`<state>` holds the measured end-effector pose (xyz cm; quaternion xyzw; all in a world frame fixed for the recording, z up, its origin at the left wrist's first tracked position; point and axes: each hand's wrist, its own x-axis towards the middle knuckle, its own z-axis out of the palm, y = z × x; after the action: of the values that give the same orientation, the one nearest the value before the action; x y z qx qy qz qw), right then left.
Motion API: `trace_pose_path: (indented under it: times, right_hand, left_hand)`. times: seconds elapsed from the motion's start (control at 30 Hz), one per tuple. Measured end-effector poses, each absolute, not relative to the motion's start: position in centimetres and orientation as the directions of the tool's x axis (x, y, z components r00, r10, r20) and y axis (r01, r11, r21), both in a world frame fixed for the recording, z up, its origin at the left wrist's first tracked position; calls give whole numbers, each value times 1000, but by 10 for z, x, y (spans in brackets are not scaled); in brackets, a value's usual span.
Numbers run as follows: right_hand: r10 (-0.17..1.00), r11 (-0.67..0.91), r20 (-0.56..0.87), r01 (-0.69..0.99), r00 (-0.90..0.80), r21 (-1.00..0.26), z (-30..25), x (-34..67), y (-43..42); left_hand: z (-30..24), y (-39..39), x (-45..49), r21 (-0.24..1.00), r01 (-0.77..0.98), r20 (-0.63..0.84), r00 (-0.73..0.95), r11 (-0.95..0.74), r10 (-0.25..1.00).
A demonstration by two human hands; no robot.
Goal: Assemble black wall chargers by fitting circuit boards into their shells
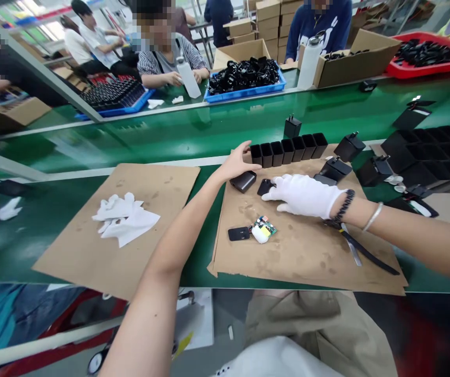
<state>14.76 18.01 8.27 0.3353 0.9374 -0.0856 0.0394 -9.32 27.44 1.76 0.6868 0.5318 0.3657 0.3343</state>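
Note:
My bare left hand reaches forward onto the brown cardboard sheet, fingers curled over a black charger housing. My right hand, in a white glove, lies beside it with its fingertips on a small black cover piece. Nearer to me on the cardboard lie a small circuit board with a white part and a flat black cap. A row of open black housings stands just beyond my hands.
White cloths lie on a second cardboard sheet at left. Black tweezers rest under my right wrist. More black housings sit at right. Across the green conveyor, other people sit by blue trays and boxes.

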Motion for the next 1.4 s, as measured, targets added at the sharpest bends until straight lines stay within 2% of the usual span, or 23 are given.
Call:
trace_pose_path:
  times: [0.1,0.23,0.3,0.33,0.4,0.47,0.53,0.6,0.7,0.83,0.9,1.03,1.13,1.2,1.3,1.37,1.4]
  right_hand:
    - [637,721,-152,654,-756,-229,76,143,197]
    - [634,673,-114,618,-765,-406,85,154,204]
    - [653,588,-60,556,-755,-588,89,167,193]
    - [686,480,-33,487,-726,-729,89,175,185]
    - [778,148,-34,235,-627,-961,87,191,164]
    - [837,-140,-94,-45,-539,-989,81,206,142]
    - [869,-208,-104,-167,-484,-964,76,217,122]
    - [909,-141,-41,-212,-415,-967,72,224,104]
    - [956,60,114,-201,-272,-978,73,227,82]
    - [964,244,258,-172,-63,-954,82,225,62]
    - [971,229,238,-214,-15,-950,86,222,55]
    - [990,140,108,-522,91,-841,85,214,48]
    - [968,211,66,-638,243,-741,82,203,43]
    - [902,357,112,-575,417,-736,80,194,37]
    - [700,602,290,-321,652,-731,75,182,25]
    - [602,702,433,-186,671,-688,66,178,16]
    - [612,707,476,-169,631,-687,60,176,12]
  left_hand:
    - [18,286,-83,884,428,126,166,-186,978]
    - [34,272,-77,868,438,214,94,-233,972]
    - [45,252,-77,849,456,272,59,-268,960]
    - [52,238,-77,833,469,303,58,-294,951]
    - [64,205,-73,780,501,375,106,-375,921]
    - [76,167,-62,733,513,421,172,-446,890]
    - [84,131,-48,730,483,434,219,-483,874]
    - [90,99,-33,755,452,400,256,-475,880]
    - [97,69,-13,797,401,356,290,-451,888]
    - [105,55,2,842,333,325,315,-425,892]
    - [105,54,8,850,316,327,309,-421,893]
    - [92,50,21,888,243,351,193,-391,916]
    - [77,47,35,869,210,450,36,-447,892]
    - [69,45,44,793,245,581,-31,-558,813]
    - [63,44,55,630,316,763,-83,-709,641]
    - [63,45,60,535,365,835,-91,-762,542]
    - [63,44,62,495,388,860,-87,-778,504]
